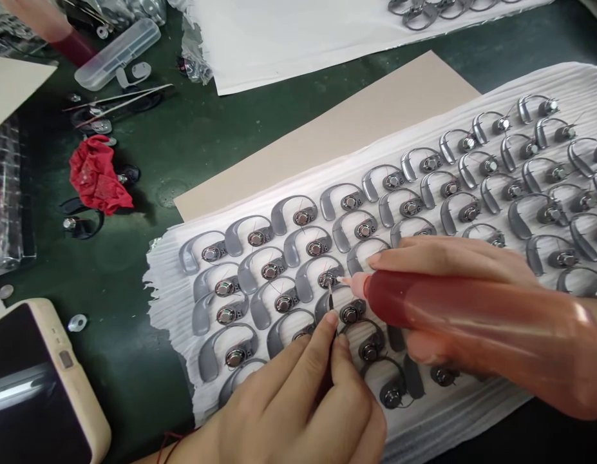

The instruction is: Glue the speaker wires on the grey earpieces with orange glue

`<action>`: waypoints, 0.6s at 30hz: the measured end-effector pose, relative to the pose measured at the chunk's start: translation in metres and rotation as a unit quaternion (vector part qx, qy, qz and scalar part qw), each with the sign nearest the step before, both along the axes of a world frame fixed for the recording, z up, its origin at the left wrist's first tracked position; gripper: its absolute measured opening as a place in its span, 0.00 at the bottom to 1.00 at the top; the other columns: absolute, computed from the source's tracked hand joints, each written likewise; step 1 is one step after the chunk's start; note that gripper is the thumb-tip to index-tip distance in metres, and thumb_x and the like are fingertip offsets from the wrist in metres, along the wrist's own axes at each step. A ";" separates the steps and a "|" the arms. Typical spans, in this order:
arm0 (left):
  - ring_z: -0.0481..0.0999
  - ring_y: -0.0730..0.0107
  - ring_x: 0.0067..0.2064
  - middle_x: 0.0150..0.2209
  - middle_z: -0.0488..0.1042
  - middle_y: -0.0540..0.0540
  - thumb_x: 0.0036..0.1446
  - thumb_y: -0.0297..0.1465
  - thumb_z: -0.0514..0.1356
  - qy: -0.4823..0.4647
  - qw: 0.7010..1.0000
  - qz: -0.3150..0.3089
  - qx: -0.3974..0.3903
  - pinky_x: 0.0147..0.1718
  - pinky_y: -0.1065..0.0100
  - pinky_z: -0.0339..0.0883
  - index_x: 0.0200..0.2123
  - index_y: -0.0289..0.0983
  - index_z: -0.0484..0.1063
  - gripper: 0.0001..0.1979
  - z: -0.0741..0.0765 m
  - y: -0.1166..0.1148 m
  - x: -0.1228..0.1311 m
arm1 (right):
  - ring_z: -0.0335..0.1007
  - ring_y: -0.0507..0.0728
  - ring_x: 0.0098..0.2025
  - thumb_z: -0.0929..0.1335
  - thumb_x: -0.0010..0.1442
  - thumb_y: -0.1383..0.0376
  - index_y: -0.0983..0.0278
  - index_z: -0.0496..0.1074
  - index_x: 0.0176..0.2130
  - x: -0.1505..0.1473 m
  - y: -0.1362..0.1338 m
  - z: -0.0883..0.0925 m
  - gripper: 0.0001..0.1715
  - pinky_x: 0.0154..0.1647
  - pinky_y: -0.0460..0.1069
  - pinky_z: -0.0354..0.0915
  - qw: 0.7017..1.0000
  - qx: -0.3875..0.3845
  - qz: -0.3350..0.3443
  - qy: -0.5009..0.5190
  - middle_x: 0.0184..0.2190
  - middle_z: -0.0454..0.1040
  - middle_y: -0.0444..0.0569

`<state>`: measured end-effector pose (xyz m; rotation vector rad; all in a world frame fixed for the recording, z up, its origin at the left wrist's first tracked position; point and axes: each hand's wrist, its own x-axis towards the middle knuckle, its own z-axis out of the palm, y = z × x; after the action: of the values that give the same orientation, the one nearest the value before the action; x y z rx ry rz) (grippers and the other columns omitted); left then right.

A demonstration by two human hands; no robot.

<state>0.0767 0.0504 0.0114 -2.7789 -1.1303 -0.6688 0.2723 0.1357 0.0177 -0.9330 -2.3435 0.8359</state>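
Observation:
My right hand [453,264] is wrapped round a soft squeeze bottle [472,316] of red liquid, tilted so its pale nozzle points left. The nozzle tip meets or nearly meets the round metal part of one grey ear-hook earphone piece [305,283]. From below, my left hand [298,393] pinches a thin dark pointed tool [331,298], which looks like tweezers, with its tip at that same round part. Rows of similar hook pieces, with fine wires sticking up, lie on a white foam sheet [170,309]. My hands hide some of them.
A beige board [327,135] lies under the foam's far edge. Left on the green table are a phone [32,386], a red cloth [98,174], tweezers [129,100] and a clear plastic case [117,55]. More hooks [418,13] sit on a white sheet [288,38] at the back.

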 end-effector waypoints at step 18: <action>0.77 0.58 0.41 0.30 0.75 0.49 0.56 0.25 0.54 -0.005 1.000 -0.009 -0.009 0.41 0.67 0.74 0.29 0.34 0.69 0.06 0.001 0.001 0.000 | 0.70 0.45 0.28 0.64 0.58 0.50 0.67 0.69 0.39 -0.005 0.002 -0.003 0.23 0.32 0.39 0.68 0.999 0.032 0.017 0.002 0.28 0.73 0.45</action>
<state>0.0767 0.0514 0.0127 -2.8082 -1.1195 -0.6779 0.2669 0.1378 0.0152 -0.8649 -2.3740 0.7708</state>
